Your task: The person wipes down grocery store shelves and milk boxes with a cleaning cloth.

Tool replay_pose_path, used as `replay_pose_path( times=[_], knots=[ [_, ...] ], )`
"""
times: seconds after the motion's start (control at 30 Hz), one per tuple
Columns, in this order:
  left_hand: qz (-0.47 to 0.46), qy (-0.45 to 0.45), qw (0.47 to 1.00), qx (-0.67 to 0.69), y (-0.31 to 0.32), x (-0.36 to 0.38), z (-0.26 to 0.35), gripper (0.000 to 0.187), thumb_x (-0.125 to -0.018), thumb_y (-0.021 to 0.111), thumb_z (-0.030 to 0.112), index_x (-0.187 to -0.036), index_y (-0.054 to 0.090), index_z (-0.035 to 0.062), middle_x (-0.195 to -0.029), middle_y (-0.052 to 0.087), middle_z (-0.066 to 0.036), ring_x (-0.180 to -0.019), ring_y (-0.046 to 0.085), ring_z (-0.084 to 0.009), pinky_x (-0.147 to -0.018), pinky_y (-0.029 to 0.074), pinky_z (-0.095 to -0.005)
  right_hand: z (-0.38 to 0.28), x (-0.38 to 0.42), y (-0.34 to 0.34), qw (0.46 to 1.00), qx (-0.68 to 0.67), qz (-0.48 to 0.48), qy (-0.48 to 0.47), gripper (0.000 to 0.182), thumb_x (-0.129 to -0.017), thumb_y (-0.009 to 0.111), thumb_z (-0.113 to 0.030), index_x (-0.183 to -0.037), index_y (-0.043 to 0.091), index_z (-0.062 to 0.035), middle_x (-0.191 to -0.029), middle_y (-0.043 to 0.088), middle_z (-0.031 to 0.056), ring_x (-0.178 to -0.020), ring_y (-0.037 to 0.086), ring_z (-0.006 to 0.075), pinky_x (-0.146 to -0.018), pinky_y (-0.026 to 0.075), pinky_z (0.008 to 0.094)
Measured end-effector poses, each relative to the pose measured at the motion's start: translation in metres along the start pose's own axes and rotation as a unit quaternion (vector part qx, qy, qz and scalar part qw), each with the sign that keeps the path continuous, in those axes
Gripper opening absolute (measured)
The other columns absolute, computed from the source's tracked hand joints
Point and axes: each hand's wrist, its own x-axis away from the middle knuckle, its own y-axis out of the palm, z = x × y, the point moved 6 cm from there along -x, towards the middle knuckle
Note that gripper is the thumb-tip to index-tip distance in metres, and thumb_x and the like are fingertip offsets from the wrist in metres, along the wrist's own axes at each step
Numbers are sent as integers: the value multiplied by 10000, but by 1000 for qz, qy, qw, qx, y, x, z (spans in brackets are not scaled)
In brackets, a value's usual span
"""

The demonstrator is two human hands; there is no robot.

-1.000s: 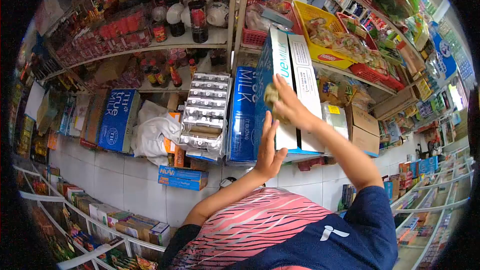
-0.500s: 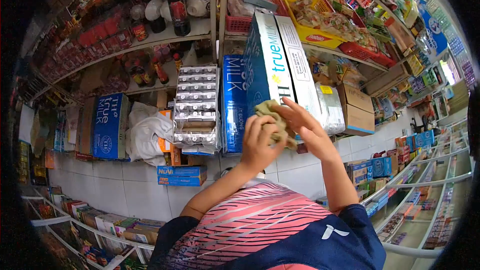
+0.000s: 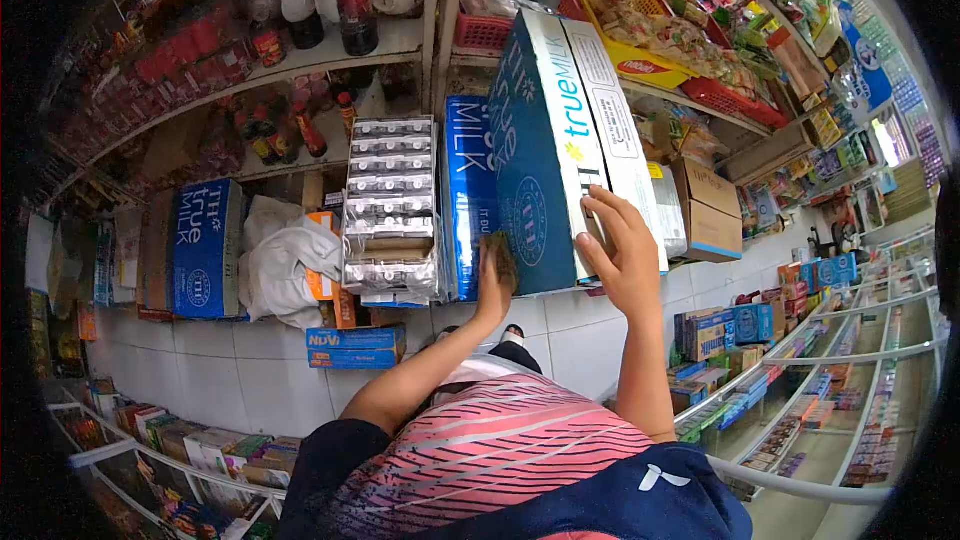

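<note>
A large TH true MILK carton (image 3: 540, 170), with blue sides and a white top, stands before me. My left hand (image 3: 492, 285) is at its blue left side, pressing a greenish-brown cloth (image 3: 503, 252) against the carton near the bottom corner. The palm and carton partly hide that cloth. Resting on the carton's white top near the close edge is my right hand (image 3: 628, 260), its fingers apart and nothing in it. Left of the carton stands another blue milk carton (image 3: 465, 170), close to my left hand.
A plastic-wrapped stack of small packs (image 3: 390, 210) stands further left, beside a white plastic bag (image 3: 290, 270). A NuVi box (image 3: 352, 350) lies on the tiled floor (image 3: 270, 390). Brown cartons (image 3: 712, 205) sit right. Shelves (image 3: 270, 70) rise behind; glass cases (image 3: 820, 380) line the near right.
The cloth has gone from between both hands above the carton to its left side, under my left hand. My right hand has come down onto the top. The carton looks slightly turned.
</note>
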Motion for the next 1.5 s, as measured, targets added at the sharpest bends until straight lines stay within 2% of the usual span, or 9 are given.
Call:
replay_pose_path(
  times=[0.1,0.37,0.63,0.73,0.87,1.07,1.27,1.33,1.5],
  knots=[
    [-62,-258,916,301,1,-20,45,593,-729,356,64,-1317,279,33,-1352,290,-122,-1243,280,-228,-999,255,-307,0,-1,0,1000,-8,3,18,308,-733,605,-164,-999,564,-13,-1074,555,139,-973,522,296,-829,405,352],
    [4,120,987,110,-8,-123,179,648,-852,444,232,-1359,93,33,-1394,55,-240,-1293,72,-366,-1045,67,-417,2,-5,1,999,-19,23,39,294,-716,601,-101,-996,569,-16,-1054,573,136,-962,534,282,-833,410,341],
    [-37,8,996,-82,53,-116,-56,533,-910,309,307,-1332,192,3,-1371,165,-238,-1270,146,-385,-1043,36,-442,-1,-10,4,998,7,28,57,270,-697,607,-75,-959,588,-12,-1029,582,132,-951,545,277,-826,417,338],
    [-18,-87,987,132,32,-125,25,555,-904,328,296,-1345,153,8,-1385,126,-238,-1290,108,-369,-1046,61,-422,0,-9,5,998,23,31,59,265,-693,612,-87,-948,596,-15,-1027,584,130,-939,551,278,-818,423,344],
    [-14,111,983,145,19,-208,124,584,-896,363,257,-1349,102,-3,-1382,86,-266,-1290,79,-376,-1043,144,-376,-1,-11,6,997,37,31,54,257,-690,601,-67,-941,598,-11,-1014,587,135,-937,551,284,-822,420,346],
    [28,160,978,129,31,-314,97,503,-897,319,208,-1306,201,-61,-1340,190,-296,-1249,192,-408,-1026,198,-375,-3,-13,7,997,47,28,56,257,-678,586,-42,-932,595,-6,-1002,591,139,-931,552,289,-821,417,353],
    [-12,-133,941,310,42,-248,-10,434,-905,342,223,-1232,325,-60,-1311,273,-262,-1228,270,-352,-1006,245,-375,0,-12,8,997,42,22,62,284,-667,585,-98,-931,590,7,-1013,588,146,-939,545,305,-852,398,377],
    [0,-11,1000,14,66,-262,-54,460,-899,349,266,-1228,331,-55,-1308,269,-266,-1220,276,-357,-1009,221,-388,-1,-13,8,997,41,19,61,284,-672,583,-107,-932,591,6,-1010,588,147,-940,544,307,-856,395,381],
    [52,166,963,206,40,-337,102,468,-840,355,222,-1244,339,-15,-1259,358,-231,-1154,359,-349,-970,269,-378,1,-12,7,998,38,18,56,288,-692,573,-148,-937,591,3,-1013,586,149,-949,542,311,-868,385,395]
  ],
)
